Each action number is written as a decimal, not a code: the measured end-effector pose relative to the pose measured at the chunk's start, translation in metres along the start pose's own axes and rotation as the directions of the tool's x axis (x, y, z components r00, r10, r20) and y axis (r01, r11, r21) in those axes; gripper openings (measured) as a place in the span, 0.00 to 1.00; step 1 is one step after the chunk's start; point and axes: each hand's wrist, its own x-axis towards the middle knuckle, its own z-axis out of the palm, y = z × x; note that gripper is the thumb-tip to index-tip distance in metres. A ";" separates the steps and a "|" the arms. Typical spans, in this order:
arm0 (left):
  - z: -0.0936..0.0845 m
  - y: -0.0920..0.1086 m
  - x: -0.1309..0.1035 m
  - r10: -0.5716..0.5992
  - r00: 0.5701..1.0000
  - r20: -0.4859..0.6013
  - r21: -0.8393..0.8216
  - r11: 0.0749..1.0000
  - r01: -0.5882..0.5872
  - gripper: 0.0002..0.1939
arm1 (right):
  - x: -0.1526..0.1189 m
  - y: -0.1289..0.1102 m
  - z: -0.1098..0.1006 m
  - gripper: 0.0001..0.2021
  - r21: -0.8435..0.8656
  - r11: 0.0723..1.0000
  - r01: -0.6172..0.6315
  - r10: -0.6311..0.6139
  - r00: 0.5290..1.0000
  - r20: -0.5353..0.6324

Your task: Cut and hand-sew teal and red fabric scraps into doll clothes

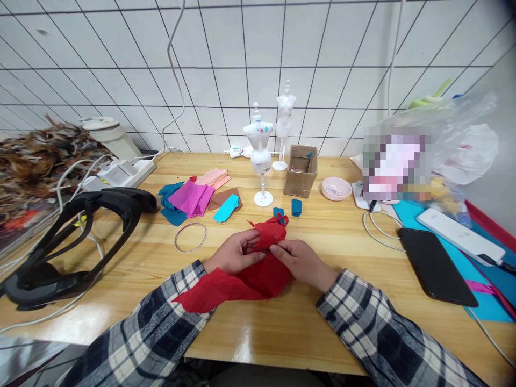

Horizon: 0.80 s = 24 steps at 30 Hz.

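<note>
Fingers of the left hand (234, 252) and right hand (304, 262) are nearly closed, pinching red cloth (271, 271) over the tabletop (250, 336). Upper section: bunched between the hands. Left end: loose, draped across the sleeve (153, 317).

Pixelated object (397, 164) at right, plaid sleeves (141, 328) cut off below, dried pile (44, 153) cut left

Bright red crumpled cloth (271, 275), navy-black-and-cream plaid sleeves (357, 312), magenta folded cloth (189, 198) at left, and a pale pink round bowl (336, 189) at far right.
</note>
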 end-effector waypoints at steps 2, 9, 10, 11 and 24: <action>0.002 -0.001 0.000 -0.013 1.000 -0.017 0.022 1.000 0.013 0.12 | 0.000 0.000 0.001 0.20 -0.017 1.000 -0.008 0.008 1.000 -0.012; 0.005 -0.004 0.003 0.039 0.999 0.030 -0.082 0.996 -0.037 0.17 | 0.001 0.000 0.002 0.20 -0.048 0.999 -0.002 0.002 1.000 -0.018; 0.005 -0.004 0.003 0.045 0.999 0.029 -0.090 0.995 -0.042 0.19 | 0.001 0.000 0.002 0.20 -0.046 0.999 0.000 -0.001 1.000 -0.017; 0.005 -0.005 0.004 0.050 0.998 0.027 -0.098 0.994 -0.047 0.20 | 0.001 0.000 0.002 0.19 -0.041 0.999 0.006 -0.007 1.000 -0.013; 0.006 -0.012 0.005 0.046 0.999 0.021 -0.092 0.995 -0.044 0.26 | 0.001 -0.001 0.001 0.19 -0.093 0.996 0.003 -0.003 1.000 -0.006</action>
